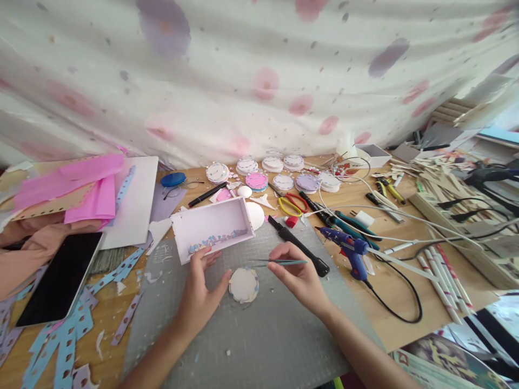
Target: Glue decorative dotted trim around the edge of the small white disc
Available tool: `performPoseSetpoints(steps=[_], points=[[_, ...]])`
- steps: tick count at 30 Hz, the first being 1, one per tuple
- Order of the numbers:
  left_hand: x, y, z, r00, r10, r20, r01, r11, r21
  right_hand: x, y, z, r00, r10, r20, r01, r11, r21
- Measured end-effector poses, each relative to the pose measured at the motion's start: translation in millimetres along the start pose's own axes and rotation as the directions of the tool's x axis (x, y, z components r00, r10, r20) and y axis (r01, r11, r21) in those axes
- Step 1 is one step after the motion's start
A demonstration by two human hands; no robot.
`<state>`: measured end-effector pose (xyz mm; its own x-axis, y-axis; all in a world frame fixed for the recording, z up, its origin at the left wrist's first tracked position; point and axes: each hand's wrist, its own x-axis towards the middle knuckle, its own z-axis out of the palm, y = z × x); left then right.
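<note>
My right hand [295, 273] pinches a pair of thin teal tweezers [288, 262], whose tips point left above a small round white paper disc [244, 284]. Pale coloured bits edge the disc, which lies on the grey cutting mat [243, 346]. On the disc's left, my left hand [201, 286] has its fingers spread, the thumb at or very near the rim. Its fingertips reach the front wall of an open white box [213, 219]. Small blue, pink and white paper pieces [214, 240] lie along the inside of that box.
Several decorated paper discs [257, 181] stand in stacks at the back. To the right are a blue glue gun [344, 246], a black cutter knife [304, 248], scissors [292, 204] and cables. A phone [60, 278] and punched paper strips [67, 337] lie left.
</note>
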<state>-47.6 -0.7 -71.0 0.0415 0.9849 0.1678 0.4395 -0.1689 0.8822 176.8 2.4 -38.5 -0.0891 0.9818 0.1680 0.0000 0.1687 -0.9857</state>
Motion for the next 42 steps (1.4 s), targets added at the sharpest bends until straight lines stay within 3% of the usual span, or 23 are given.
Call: performPoseSetpoints(steps=[4,8,12,16,21,27,30,34,37,42], points=[[0.2,0.3,-0.4,1.0,-0.019,0.01,0.019,1.0,0.023,9.6,-10.7,-7.8,0.989,-0.141,-0.048,0.132,0.98,-0.151],[0.4,-1.3,0.1,1.0,-0.017,0.003,0.017,1.0,0.023,35.4,-20.6,0.6,0.972,-0.21,-0.109,0.185,0.962,-0.202],[-0.2,-2.0,0.1,1.0,-0.007,0.001,0.007,1.0,0.018,66.3,-13.4,23.3,0.953,-0.301,0.037,0.295,0.893,-0.34],[-1.6,-2.5,0.2,1.0,0.005,-0.002,-0.005,1.0,0.016,86.0,1.0,40.7,0.937,-0.28,0.209,0.349,0.779,-0.521],[-2.8,-3.0,0.2,1.0,-0.019,0.003,0.019,0.999,0.027,89.1,5.7,47.9,0.931,-0.249,0.267,0.364,0.683,-0.634],[-2.6,-4.3,0.5,1.0,-0.006,0.003,0.006,1.0,0.026,89.5,9.1,55.4,0.928,-0.255,0.271,0.372,0.654,-0.659],[-3.1,-4.9,0.7,1.0,-0.004,0.002,0.003,1.0,0.031,88.8,7.4,53.9,0.932,-0.298,0.207,0.361,0.707,-0.608],[-2.2,-4.2,0.0,1.0,0.014,-0.003,-0.014,1.0,0.02,76.6,-4.3,38.7,0.942,-0.334,-0.023,0.291,0.851,-0.436],[1.3,-2.0,-2.1,1.0,0.023,-0.002,-0.023,1.0,-0.008,60.9,-10.3,21.4,0.946,-0.25,-0.204,0.194,0.946,-0.261],[13.3,1.5,-9.3,0.999,-0.032,0.002,0.032,0.999,-0.036,40.5,4.0,1.2,0.925,-0.06,-0.375,0.042,0.998,-0.055]])
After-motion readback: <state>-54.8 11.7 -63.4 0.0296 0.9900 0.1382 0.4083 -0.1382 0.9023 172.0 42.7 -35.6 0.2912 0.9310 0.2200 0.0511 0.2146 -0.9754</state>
